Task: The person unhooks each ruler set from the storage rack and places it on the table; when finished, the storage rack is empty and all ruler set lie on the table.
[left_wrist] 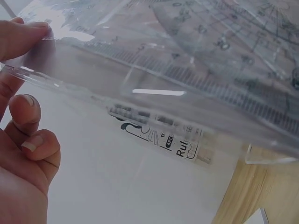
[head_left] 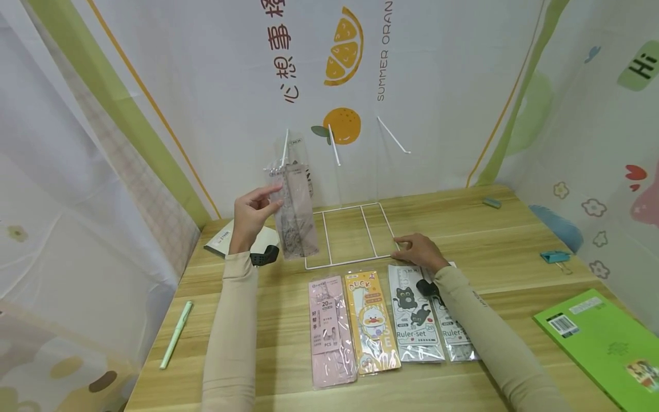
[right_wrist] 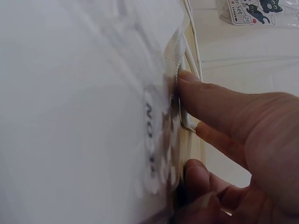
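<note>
My left hand pinches the edge of a clear-backed ruler set packet between thumb and fingers. The packet hangs upright at the front end of the display rack's left hook; I cannot tell whether the hook passes through it. Behind it, another packet with "Rul" lettering hangs on that hook. In the left wrist view, ruler and protractor markings show through the held packet's plastic. My right hand grips the front right corner of the white wire rack with thumb and curled fingers.
In front of the rack lie a pink ruler packet, a yellow duck packet and two cat ruler packets. A green pen lies left; a green book and teal binder clip lie right. Behind hangs a printed curtain.
</note>
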A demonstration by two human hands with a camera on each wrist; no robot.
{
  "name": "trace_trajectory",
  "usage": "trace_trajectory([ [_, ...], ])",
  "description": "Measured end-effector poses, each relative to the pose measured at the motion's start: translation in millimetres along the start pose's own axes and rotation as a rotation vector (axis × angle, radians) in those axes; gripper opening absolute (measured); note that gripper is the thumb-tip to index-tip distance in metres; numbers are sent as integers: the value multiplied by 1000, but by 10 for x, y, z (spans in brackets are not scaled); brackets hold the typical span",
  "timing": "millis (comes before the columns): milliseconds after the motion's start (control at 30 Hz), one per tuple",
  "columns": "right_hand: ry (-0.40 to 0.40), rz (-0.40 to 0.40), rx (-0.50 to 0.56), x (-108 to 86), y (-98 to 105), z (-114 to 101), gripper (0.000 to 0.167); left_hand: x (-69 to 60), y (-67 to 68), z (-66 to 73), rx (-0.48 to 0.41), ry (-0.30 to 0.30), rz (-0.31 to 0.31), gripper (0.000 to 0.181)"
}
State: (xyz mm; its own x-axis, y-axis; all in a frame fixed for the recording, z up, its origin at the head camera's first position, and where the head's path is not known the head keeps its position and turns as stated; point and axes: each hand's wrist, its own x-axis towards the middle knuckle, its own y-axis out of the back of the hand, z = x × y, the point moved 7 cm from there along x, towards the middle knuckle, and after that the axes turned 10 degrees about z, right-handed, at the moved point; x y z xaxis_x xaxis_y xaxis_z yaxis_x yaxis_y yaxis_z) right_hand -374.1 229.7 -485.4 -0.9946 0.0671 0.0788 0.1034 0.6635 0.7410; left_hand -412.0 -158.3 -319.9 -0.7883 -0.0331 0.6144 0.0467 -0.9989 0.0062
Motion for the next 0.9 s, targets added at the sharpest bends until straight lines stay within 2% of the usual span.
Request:
trace_trajectory([
  [233, -5, -4, -1, 16, -12, 18, 61, -54, -3, 86, -30, -12, -3, 30],
  [500, 2, 2, -17, 9, -2, 8, 59, -116, 21, 157, -9, -27, -5, 29],
  [900, 29, 2, -21, 0, 7, -12, 59, -187, 36, 329, -7, -92, -11, 31],
])
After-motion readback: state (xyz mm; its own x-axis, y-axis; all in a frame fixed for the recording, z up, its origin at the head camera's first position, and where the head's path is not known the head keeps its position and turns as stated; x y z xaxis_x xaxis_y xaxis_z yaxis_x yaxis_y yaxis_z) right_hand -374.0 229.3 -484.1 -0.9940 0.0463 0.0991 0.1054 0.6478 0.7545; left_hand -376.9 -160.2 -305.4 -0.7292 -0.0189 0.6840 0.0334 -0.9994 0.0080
